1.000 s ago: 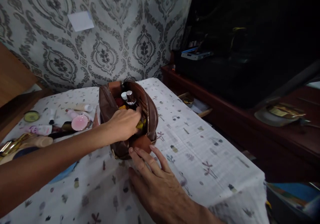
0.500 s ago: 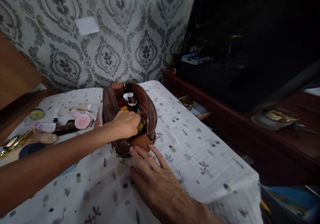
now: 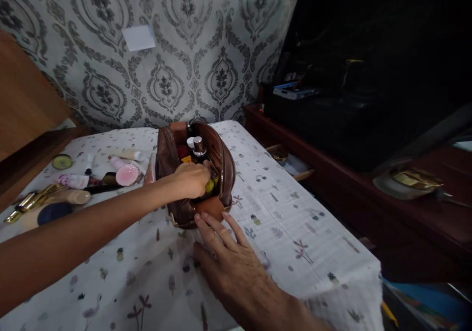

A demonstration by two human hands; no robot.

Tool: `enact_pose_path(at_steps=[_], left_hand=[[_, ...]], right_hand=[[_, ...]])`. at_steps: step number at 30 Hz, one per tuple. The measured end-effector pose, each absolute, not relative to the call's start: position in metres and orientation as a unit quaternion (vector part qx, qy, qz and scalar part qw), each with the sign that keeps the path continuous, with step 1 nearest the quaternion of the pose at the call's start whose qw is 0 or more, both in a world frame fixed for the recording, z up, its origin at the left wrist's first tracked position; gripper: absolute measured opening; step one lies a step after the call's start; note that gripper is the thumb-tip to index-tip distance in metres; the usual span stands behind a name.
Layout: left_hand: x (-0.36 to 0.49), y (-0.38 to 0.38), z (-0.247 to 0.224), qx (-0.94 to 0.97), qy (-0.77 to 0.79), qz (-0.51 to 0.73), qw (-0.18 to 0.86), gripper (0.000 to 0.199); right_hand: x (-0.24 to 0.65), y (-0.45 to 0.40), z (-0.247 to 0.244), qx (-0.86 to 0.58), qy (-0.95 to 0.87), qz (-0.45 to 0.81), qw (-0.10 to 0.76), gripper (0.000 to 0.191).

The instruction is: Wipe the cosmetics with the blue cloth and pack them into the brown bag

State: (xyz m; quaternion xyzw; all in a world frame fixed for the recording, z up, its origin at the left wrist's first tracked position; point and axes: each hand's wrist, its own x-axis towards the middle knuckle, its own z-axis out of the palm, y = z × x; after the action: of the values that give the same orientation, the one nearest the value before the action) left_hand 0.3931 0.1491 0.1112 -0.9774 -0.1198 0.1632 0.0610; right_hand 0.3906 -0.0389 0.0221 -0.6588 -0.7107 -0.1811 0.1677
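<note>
A brown zippered bag stands unzipped on the patterned cloth, with its opening facing up. Into it reaches my left hand, its fingers curled and their tips hidden. Beside those fingers is something yellow-green; whether they grip it is unclear. A dark bottle with a shiny cap stands upright in the bag, just beyond the hand, near a white cap. My right hand lies open, fingers spread, fingertips touching the tan end tab on the bag's near end.
Left of the bag lie several cosmetics, among them a round pink compact, a pink-and-white tube, a gold item and a green round container. A dark red cabinet with an open drawer borders the table's right side.
The view has shifted slightly, so everything appears a little further right. Both hands keep their places, the left in the bag and the right on its end tab.
</note>
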Motion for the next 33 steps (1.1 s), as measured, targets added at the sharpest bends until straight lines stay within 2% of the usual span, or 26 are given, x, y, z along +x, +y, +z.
enact_pose_path(at_steps=[3,6,9,11,16,20,24,28,33], left_hand=[[0.396,0.146,0.127,-0.968,-0.127,0.202,0.076,0.061],[0.394,0.146,0.146,-0.973,-0.106,0.194,0.070,0.046],[0.379,0.151,0.158,-0.986,-0.071,0.139,0.051,0.024],[0.361,0.155,0.156,-0.997,-0.047,0.063,0.028,0.023],[0.299,0.154,0.117,-0.988,-0.009,-0.154,-0.028,0.025],[0.259,0.154,0.072,-0.960,-0.015,-0.280,-0.017,0.036],[0.241,0.163,0.037,-0.950,-0.028,-0.309,-0.029,0.041],[0.234,0.175,0.011,-0.951,-0.042,-0.304,-0.050,0.036],[0.231,0.184,-0.004,-0.962,-0.044,-0.252,-0.093,0.030]], right_hand=[[0.391,-0.039,0.022,-0.656,-0.706,-0.193,0.186,0.009],[0.392,-0.040,0.026,-0.654,-0.704,-0.193,0.200,0.010],[0.393,-0.039,0.031,-0.647,-0.703,-0.179,0.234,0.012],[0.394,-0.039,0.034,-0.639,-0.696,-0.179,0.273,0.013],[0.397,-0.037,0.041,-0.621,-0.683,-0.178,0.342,0.017],[0.401,-0.036,0.045,-0.606,-0.679,-0.178,0.373,0.021],[0.406,-0.034,0.048,-0.605,-0.675,-0.179,0.383,0.027],[0.414,-0.037,0.046,-0.614,-0.664,-0.160,0.396,0.036],[0.424,-0.027,0.035,-0.649,-0.526,-0.225,0.501,0.036]])
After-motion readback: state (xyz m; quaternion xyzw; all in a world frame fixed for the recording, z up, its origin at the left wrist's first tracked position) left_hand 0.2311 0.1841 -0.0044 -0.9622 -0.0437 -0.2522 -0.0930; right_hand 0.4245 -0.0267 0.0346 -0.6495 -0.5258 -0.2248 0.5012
